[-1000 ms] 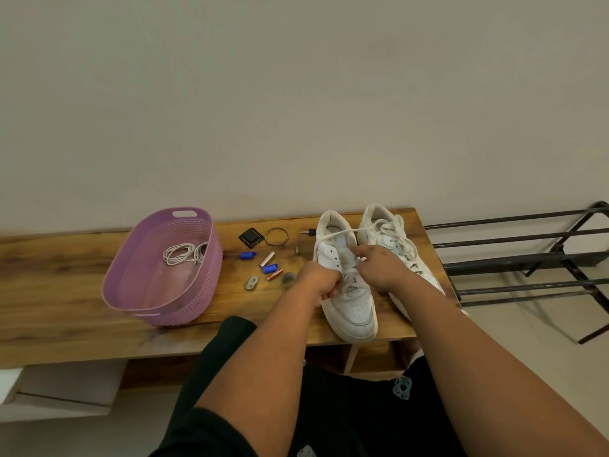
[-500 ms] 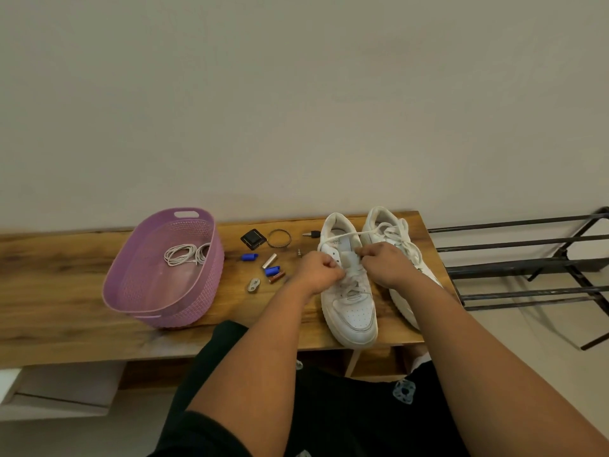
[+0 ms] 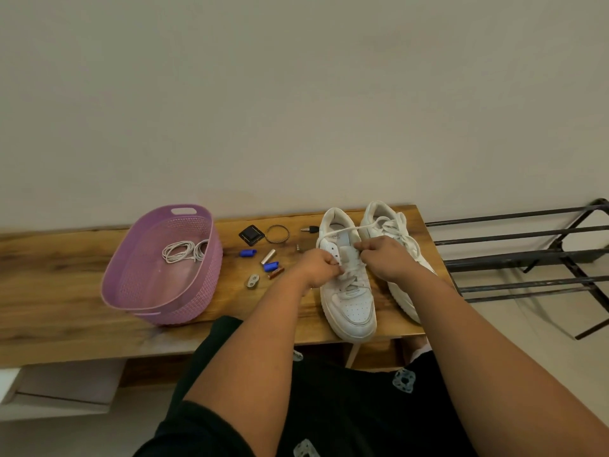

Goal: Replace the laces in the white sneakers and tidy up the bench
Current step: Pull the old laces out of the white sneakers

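A person seated at a wooden bench (image 3: 66, 291) is working on the left white sneaker (image 3: 349, 291), both hands curled over its eyelets: the left hand (image 3: 318, 267) is pinching the white lace (image 3: 352, 270) at the shoe's left side, while the right hand (image 3: 384, 257) is pinching it just across the tongue. A strand is running from the collar toward the right sneaker (image 3: 392, 232), which is standing just beside the first, near the bench's right end. The left sneaker's toe is reaching the front edge. A lilac plastic basket (image 3: 131, 291) is sitting to the left, holding a coiled white lace (image 3: 183, 252). Between basket and shoes are lying a black square item (image 3: 251, 235), a ring (image 3: 277, 233), two blue caps (image 3: 247, 253), and a silver cylinder (image 3: 268, 257). Bare wood is stretching left of the basket; a black metal rack (image 3: 527, 255) is standing to the right.
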